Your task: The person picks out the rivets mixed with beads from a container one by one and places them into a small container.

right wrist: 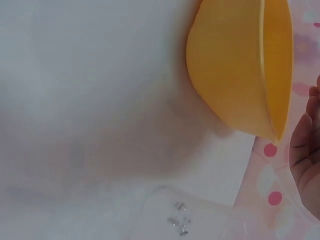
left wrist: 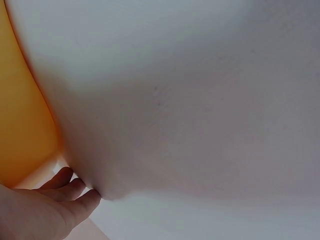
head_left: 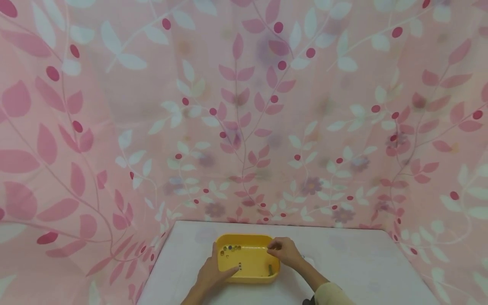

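A shallow yellow tray [head_left: 248, 279] sits on the white table. My left hand [head_left: 212, 269] holds its near-left corner, thumb over the front rim and fingers along the outer left side. In the left wrist view, fingertips of this hand [left wrist: 70, 192] rest by the tray's wall. My right hand [head_left: 284, 250] is over the tray's right rim with fingers bent and thumb close to them; I cannot tell whether something small is between them. Small round beads [head_left: 225, 249] lie at the tray's far left, tiny shiny pieces [head_left: 240, 266] near the left thumb, and a green piece [head_left: 270, 270] at the right.
Right of the tray, partly behind the right forearm, is a clear shallow container [right wrist: 150, 212] holding small silvery pieces [right wrist: 180, 218]. A dark object [head_left: 308, 301] shows beside the right sleeve at the bottom edge. Pink leaf-patterned cloth [head_left: 244, 127] hangs behind and beside the table [head_left: 362, 262].
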Demonstrator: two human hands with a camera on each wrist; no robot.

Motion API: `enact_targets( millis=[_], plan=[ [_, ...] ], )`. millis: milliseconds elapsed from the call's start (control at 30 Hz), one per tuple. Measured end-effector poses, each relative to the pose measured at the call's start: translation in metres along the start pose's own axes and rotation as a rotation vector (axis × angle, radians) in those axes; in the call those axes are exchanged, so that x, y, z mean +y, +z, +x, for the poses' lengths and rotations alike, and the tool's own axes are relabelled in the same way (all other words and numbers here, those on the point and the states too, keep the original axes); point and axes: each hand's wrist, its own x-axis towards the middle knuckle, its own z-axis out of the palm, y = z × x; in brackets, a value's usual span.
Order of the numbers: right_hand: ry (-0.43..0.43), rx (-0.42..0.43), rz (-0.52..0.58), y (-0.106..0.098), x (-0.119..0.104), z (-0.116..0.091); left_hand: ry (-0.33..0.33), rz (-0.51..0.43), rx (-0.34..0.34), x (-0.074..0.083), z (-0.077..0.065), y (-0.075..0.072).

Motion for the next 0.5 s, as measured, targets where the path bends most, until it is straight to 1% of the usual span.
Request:
enact_targets(
  millis=[133, 500],
  plan=[
    [0.0, 0.005, 0.007, -0.008, -0.001, -0.002, -0.005, 0.004, -0.003, 0.002, 0.0, -0.002],
    [0.062, 0.016, -0.02, -0.024, 0.007, -0.012, -0.018, 0.001, -0.012, 0.002, -0.001, -0.003]
  ],
)
